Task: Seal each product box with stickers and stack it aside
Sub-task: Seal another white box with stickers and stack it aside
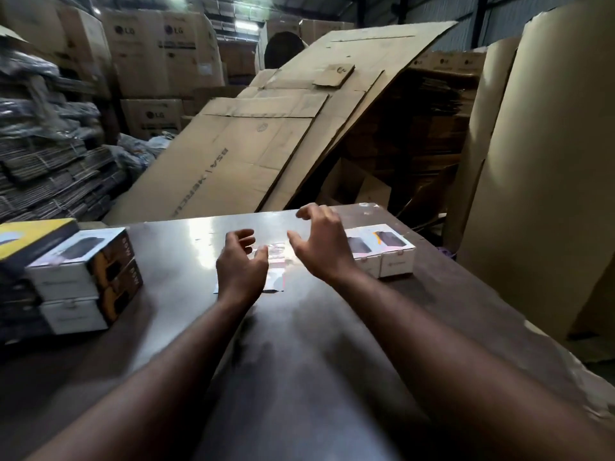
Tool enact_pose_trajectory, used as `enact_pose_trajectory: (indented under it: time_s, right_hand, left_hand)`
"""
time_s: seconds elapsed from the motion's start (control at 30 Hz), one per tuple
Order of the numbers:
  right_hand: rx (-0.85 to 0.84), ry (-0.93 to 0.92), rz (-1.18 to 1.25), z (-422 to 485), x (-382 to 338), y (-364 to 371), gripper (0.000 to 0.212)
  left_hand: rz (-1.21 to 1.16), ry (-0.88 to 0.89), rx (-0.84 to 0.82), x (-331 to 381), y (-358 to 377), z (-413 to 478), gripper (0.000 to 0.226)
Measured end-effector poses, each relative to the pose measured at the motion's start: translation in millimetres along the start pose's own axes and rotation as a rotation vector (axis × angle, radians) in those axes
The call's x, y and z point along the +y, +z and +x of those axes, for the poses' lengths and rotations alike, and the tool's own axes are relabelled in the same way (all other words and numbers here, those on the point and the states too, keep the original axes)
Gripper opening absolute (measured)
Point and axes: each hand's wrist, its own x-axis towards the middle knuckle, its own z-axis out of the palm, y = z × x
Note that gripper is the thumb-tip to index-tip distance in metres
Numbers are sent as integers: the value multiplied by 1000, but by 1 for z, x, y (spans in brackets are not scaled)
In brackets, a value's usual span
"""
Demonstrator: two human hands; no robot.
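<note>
A glossy sticker sheet [278,261] lies flat in the middle of the shiny table [299,344]. My left hand [241,264] hovers over the sheet's left part with loosely curled fingers and holds nothing. My right hand [321,244] is spread above the table just right of the sheet, fingers apart and empty. Two white product boxes [387,252] stand side by side at the table's right, partly behind my right hand. A stack of two white and orange product boxes [85,277] stands at the left edge.
A yellow and black box [30,241] lies on top of dark boxes at the far left. Large flattened cardboard sheets [266,134] lean behind the table. A tall cardboard roll [549,161] stands at the right. Bundled flat cartons [50,168] pile up at the left.
</note>
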Motion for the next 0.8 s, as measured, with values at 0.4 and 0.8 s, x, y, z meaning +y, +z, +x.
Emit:
enact_pose_trajectory:
  time_s: [0.4, 0.8]
  right_hand:
    - [-145, 50, 404, -33, -123, 129, 28]
    - [-248, -195, 507, -61, -185, 183, 71]
  left_hand:
    - [-19, 273, 488, -34, -146, 1, 20]
    - [110, 258, 705, -56, -198, 13, 43]
